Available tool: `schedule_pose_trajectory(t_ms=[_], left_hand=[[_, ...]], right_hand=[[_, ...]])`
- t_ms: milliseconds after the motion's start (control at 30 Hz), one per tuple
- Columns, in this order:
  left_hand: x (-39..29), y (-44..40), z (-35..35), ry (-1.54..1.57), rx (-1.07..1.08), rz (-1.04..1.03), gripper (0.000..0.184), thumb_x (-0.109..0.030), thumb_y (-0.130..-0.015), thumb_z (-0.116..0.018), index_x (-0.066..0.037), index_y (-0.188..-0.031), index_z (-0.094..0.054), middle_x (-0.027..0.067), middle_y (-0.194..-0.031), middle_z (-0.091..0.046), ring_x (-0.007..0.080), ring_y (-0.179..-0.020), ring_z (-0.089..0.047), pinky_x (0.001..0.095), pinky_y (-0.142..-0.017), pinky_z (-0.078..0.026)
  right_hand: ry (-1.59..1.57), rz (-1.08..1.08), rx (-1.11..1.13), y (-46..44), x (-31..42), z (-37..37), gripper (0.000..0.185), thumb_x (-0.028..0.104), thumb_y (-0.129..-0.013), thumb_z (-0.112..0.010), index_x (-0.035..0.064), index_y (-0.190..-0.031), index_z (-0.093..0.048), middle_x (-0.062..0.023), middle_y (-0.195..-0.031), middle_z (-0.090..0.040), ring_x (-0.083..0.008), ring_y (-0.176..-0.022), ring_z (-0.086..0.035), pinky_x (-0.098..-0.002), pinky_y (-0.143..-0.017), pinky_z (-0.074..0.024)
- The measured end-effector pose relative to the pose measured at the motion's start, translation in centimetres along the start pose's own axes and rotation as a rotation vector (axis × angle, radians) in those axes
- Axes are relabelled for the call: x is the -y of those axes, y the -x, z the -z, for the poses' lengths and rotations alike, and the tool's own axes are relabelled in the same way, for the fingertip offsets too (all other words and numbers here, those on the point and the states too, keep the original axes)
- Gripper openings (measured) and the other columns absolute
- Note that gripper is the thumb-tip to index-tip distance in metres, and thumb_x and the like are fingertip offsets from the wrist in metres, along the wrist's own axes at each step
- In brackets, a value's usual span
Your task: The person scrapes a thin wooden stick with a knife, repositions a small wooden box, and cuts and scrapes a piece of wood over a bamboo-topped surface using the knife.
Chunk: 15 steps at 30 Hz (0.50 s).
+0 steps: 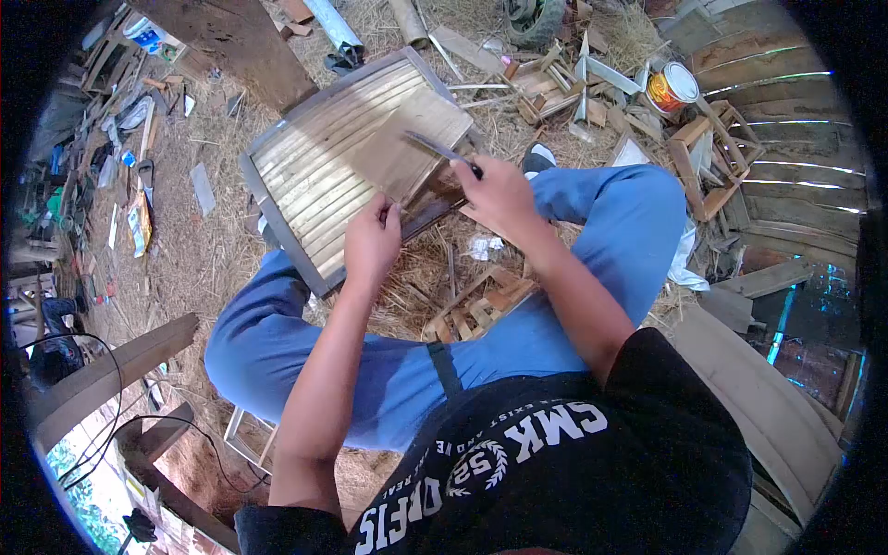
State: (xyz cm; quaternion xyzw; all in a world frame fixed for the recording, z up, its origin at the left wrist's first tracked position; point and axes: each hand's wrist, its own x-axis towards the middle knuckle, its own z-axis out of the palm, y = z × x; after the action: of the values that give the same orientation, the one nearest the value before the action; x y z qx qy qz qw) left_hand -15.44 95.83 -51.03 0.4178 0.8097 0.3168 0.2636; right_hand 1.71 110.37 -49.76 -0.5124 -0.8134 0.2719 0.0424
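Observation:
My right hand is closed round the dark handle of a knife. Its blade points up and to the left, over a thin brown board. My left hand pinches the near corner of that board with thumb and fingers. Beneath the board lies a slatted wooden panel with a dark frame, tilted between my legs. The board covers the panel's right part.
Straw and wood scraps cover the ground. A wooden post rises beyond the panel. To the right stand a paint bucket and a small wooden frame. A slatted wooden piece lies by my lap, and a black cable hangs at left.

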Motion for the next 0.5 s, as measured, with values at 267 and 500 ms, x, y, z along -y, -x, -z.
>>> schedule_pose_trajectory(t_ms=[267,500], left_hand=[[-3.1,-0.3,0.9,0.331,0.006,-0.004,0.023,-0.019,-0.1,-0.063,0.0,-0.089,-0.059,0.0084,-0.066,-0.054,0.0153,-0.061,-0.046,0.0341,-0.06,-0.042],[-10.0,-1.3,4.8,0.603,-0.005,-0.118,0.018,-0.011,-0.105,-0.06,-0.004,-0.089,-0.055,-0.005,-0.073,-0.045,0.0041,-0.068,-0.039,0.0244,-0.06,-0.034]], right_hand=[[-0.663,-0.072,0.105,-4.6,-1.2,5.4,0.05,0.051,-0.099,-0.065,0.0024,-0.086,-0.068,-0.0009,-0.057,-0.053,-0.0127,-0.052,-0.055,-0.031,-0.046,-0.0406],[-1.094,0.139,0.333,-6.4,5.3,15.0,0.031,0.036,-0.102,-0.066,0.0114,-0.087,-0.056,0.0091,-0.06,-0.041,-0.0027,-0.045,-0.035,-0.0238,-0.042,-0.0269]])
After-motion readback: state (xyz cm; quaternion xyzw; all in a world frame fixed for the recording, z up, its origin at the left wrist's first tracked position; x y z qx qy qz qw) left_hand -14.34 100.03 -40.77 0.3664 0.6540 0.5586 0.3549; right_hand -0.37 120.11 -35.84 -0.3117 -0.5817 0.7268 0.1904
